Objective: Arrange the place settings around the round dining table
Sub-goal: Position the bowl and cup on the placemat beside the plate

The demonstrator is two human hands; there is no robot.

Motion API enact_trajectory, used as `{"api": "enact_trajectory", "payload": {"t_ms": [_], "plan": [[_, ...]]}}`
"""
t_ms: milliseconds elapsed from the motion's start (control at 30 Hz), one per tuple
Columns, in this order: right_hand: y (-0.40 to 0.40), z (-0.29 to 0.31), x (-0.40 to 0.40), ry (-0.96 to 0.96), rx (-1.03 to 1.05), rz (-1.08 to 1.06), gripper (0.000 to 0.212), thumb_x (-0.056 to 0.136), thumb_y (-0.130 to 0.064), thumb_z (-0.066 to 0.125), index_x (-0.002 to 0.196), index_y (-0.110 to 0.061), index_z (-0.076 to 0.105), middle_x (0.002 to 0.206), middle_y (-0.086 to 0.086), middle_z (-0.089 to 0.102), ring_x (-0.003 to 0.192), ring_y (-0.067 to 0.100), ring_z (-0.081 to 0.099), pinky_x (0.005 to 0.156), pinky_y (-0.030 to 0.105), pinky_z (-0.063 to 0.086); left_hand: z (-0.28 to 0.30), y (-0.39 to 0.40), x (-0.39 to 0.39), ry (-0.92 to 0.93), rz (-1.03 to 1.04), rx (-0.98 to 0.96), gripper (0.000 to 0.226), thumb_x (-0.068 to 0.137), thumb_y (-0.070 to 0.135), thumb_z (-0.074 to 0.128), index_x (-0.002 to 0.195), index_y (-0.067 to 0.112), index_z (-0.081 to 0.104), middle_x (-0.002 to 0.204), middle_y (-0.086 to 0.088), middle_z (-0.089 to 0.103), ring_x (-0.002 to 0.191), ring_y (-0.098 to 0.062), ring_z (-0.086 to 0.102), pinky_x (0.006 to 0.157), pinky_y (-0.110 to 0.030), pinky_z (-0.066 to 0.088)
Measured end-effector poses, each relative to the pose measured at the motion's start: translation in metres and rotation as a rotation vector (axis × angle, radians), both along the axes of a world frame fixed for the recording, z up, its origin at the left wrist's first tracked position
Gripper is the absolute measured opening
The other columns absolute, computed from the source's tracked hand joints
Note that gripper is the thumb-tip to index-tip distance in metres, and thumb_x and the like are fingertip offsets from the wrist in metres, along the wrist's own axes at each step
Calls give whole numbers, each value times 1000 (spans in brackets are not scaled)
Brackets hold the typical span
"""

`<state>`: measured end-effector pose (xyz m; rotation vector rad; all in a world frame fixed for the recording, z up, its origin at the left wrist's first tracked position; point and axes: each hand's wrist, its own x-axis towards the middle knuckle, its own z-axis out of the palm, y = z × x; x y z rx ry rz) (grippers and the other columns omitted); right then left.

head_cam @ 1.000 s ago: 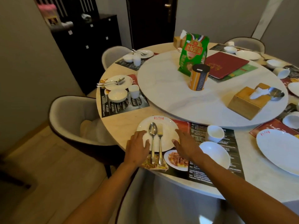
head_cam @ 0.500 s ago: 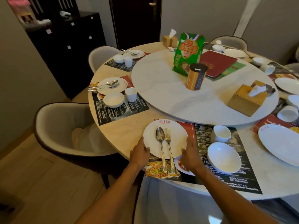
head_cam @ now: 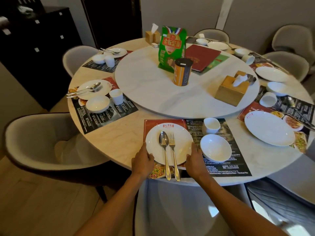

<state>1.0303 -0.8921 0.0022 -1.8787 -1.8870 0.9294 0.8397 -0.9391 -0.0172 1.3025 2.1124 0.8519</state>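
Observation:
A white plate [head_cam: 154, 145] with a red logo lies on a dark printed placemat [head_cam: 219, 165] at the near edge of the round table [head_cam: 117, 142]. A spoon [head_cam: 164, 147] and a fork [head_cam: 173, 150] lie side by side on the plate, handles reaching past its near rim. My left hand [head_cam: 142, 161] grips the plate's left near rim. My right hand [head_cam: 194, 160] grips its right near rim. To the right on the same mat stand a white bowl [head_cam: 215, 149] and a small white cup [head_cam: 211, 125].
A marble turntable [head_cam: 150, 92] in the middle carries a green bag [head_cam: 171, 46], an orange canister [head_cam: 182, 72], a red menu [head_cam: 202, 56] and a tissue box [head_cam: 231, 90]. Other settings ring the table. Grey chairs [head_cam: 34, 138] surround it; a chair back [head_cam: 179, 206] stands just below the plate.
The plate with spoon and fork has slid away from me up the placemat, both hands moving with its near rim. My view has shifted left and closer.

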Motion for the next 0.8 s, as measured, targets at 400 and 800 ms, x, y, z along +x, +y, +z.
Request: {"api": "enact_trajectory", "payload": {"t_ms": [400,800], "plan": [[-34,8,-8,-178,372,221,49,97,-35,45,144,-25,36,136,7,48,123,26,45,103,40,40,10,-17,14,401,-279,82,57,99,45,36,150,27,19,156,3,25,144,-16,21,119,-39,18],[-24,6,-22,-212,179,315,55,95,-18,51,147,-20,32,127,14,52,116,30,53,101,38,44,4,-6,33,563,-501,-79,57,100,44,21,152,22,18,159,4,20,146,-14,18,121,-42,10]]}}
